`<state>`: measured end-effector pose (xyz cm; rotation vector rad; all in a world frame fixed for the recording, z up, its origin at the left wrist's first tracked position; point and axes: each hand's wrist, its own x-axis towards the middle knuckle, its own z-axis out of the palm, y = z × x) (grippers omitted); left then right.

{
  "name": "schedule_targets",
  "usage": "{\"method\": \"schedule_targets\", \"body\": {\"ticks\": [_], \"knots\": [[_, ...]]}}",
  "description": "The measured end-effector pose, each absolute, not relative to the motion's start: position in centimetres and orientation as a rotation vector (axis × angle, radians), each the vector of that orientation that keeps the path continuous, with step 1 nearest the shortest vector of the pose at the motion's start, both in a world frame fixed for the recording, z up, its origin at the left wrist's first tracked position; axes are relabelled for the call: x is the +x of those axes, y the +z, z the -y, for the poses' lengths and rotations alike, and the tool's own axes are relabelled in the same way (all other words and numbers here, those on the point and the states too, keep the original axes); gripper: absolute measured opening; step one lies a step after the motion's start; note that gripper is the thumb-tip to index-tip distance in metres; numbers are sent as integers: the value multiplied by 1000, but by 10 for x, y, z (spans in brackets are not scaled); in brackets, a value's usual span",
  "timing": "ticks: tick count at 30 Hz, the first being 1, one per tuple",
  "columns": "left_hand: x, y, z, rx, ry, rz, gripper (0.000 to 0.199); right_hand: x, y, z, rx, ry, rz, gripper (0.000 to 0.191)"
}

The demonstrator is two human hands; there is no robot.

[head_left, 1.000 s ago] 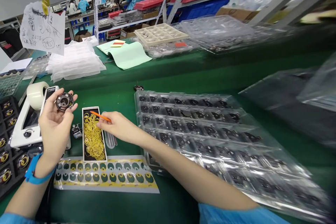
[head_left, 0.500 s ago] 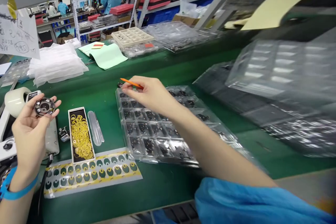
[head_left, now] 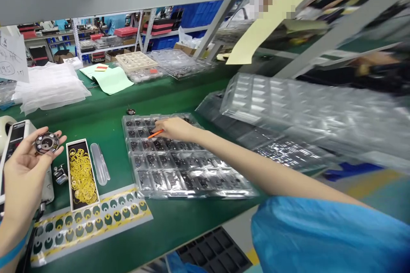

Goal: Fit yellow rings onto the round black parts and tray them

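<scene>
My left hand (head_left: 26,169), at the left, pinches a round black component (head_left: 46,143) with a ring-shaped centre between thumb and fingers. Over the upper part of a clear plastic tray (head_left: 132,178), my right hand (head_left: 177,129) grips a thin orange stick (head_left: 155,134), its tip pointing down-left. Small dark parts sit in the tray's compartments; whether my fingers touch one cannot be made out. Just beyond the tray's far left corner lies a small round black part (head_left: 130,111) on the green mat.
Beside my left hand stand a white box (head_left: 68,170) of yellow rings, clear plastic tweezers (head_left: 100,164) and a small metallic part (head_left: 60,175). A sticker sheet (head_left: 92,227) lies in front. Stacked clear trays (head_left: 288,108) occupy the right; papers (head_left: 51,87) lie at the back left.
My right hand has moved from beside the small black part to over the tray's compartments, the orange stick still in it. The left hand keeps its component. The view has shifted right.
</scene>
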<state>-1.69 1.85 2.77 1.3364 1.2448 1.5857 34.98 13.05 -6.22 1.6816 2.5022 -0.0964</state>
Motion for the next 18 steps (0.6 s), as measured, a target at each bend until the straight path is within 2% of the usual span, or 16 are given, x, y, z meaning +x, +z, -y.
{"method": "schedule_targets", "body": {"ticks": [6, 12, 14, 18], "knots": [[-10, 18, -22, 1314, 1502, -1247, 34, 341, -68, -135, 1922, -340, -2320, 24], [-1, 5, -24, 1272, 1226, -1185, 53, 314, -39, -128, 2104, -783, -2500, 18], [3, 4, -23, 1290, 1110, -1173, 49, 289, -23, -116, 2032, -999, -2670, 18], [8, 6, -19, 1363, 1000, -1164, 27, 228, 4, -79, 1690, -1516, -2929, 26]]}}
